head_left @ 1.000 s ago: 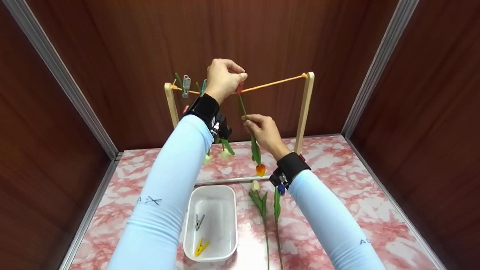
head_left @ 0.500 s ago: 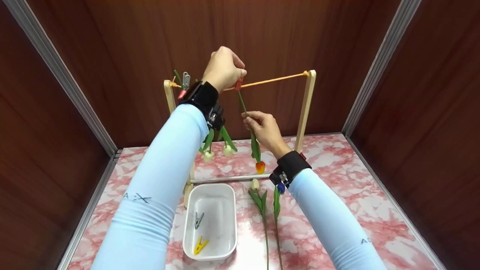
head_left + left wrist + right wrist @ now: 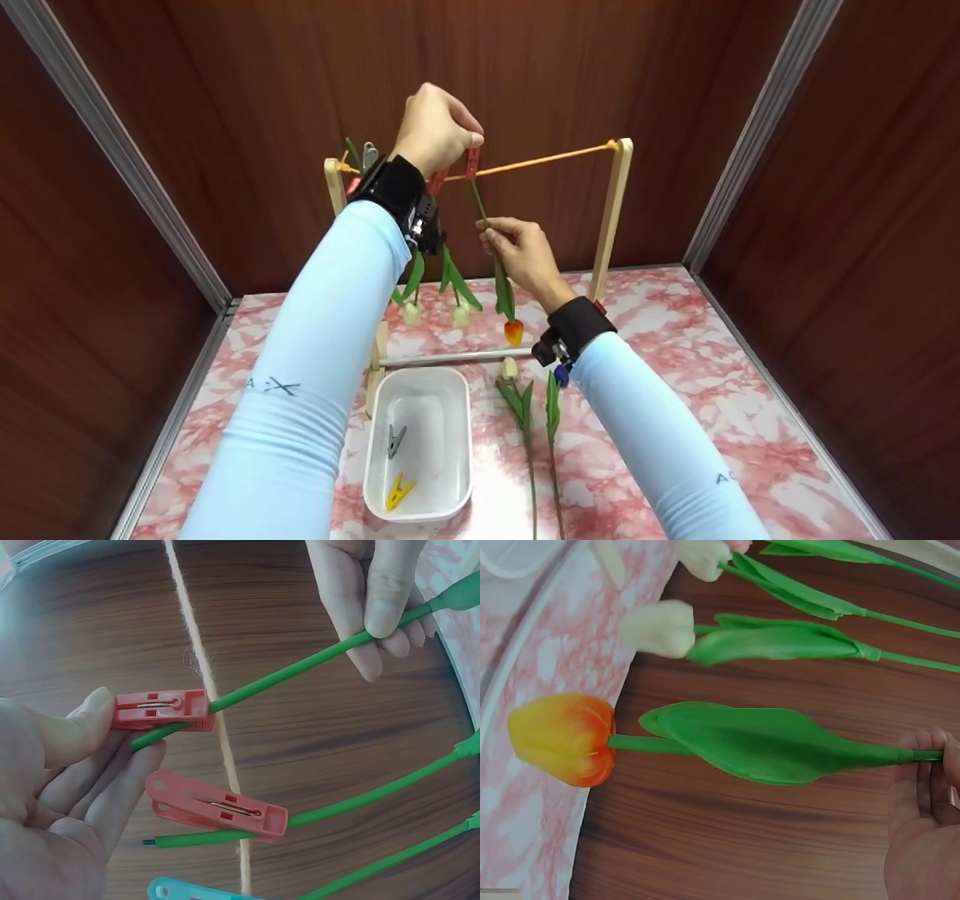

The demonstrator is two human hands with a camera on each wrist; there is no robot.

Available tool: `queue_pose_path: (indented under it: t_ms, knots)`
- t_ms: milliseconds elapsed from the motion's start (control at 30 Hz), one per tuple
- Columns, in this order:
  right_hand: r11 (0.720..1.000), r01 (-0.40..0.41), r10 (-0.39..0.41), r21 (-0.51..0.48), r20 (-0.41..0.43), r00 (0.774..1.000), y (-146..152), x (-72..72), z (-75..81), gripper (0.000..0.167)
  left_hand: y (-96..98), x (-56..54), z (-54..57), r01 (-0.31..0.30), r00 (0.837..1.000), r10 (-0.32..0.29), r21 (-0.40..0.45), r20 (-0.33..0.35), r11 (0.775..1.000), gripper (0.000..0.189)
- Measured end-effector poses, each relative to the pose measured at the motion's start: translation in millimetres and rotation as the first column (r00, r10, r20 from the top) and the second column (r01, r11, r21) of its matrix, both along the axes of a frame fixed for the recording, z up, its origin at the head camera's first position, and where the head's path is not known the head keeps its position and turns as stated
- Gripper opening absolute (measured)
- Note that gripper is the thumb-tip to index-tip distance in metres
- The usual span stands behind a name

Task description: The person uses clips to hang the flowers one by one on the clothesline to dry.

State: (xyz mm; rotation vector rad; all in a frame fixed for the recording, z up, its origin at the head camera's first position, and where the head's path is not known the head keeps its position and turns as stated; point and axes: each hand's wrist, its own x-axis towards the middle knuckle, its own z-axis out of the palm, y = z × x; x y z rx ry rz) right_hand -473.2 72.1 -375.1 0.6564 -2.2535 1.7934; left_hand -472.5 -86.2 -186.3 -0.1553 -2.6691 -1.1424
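Observation:
My left hand [image 3: 437,129] pinches the rear end of a red clothespin [image 3: 161,709] between thumb and fingers. The front of that clothespin sits over the orange cord [image 3: 547,159] and the green stem of a tulip. Lower down, my right hand [image 3: 529,256] pinches the same stem just above its leaf. The yellow-orange tulip [image 3: 562,739] hangs head down below it. Beside it, a second red clothespin [image 3: 221,804] grips another stem on the cord, followed by a blue clothespin [image 3: 191,891]. White tulips [image 3: 660,628] hang from that side, partly hidden by my left arm in the head view.
Wooden posts [image 3: 611,217] carry the cord. A white bin [image 3: 466,450] on the marbled table holds a grey clothespin [image 3: 396,441] and a yellow clothespin [image 3: 399,492]. Right of it lie a white tulip [image 3: 510,369] and a blue tulip [image 3: 561,375]. A grey clothespin [image 3: 370,156] hangs near the left post.
My left hand has risen and shifted slightly left with the red clothespin. The right hand and orange tulip have moved a little left and up. A second red clothespin has come into view.

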Motion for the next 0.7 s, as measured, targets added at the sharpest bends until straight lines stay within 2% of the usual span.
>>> queue_pose_path:
  t_ms: [200,333,467,700]
  knots:
    - [1.000,0.000,0.000,0.000,-0.004,1.000,-2,-1.5,-3.2,0.022,-3.3,-0.7,-4.2,0.017,0.999,-0.017,0.017,-0.046,1.000,0.003]
    - [1.000,-0.007,0.008,0.001,-0.016,1.000,-1,-2.4,-2.8,0.022,-5.4,0.9,-1.8,0.012,0.999,-0.010,0.027,-0.053,1.000,0.004]
    - [1.000,-0.003,0.003,-0.007,-0.021,1.000,-1,-2.9,-3.2,0.022,-6.8,0.4,-2.6,0.014,0.999,-0.013,0.023,-0.046,1.000,0.004]
    - [1.000,-0.018,0.018,-0.025,-0.003,1.000,-3,-2.9,-5.6,0.022,-5.4,-3.7,-12.9,0.030,1.000,-0.030,-0.011,-0.003,0.999,0.003]
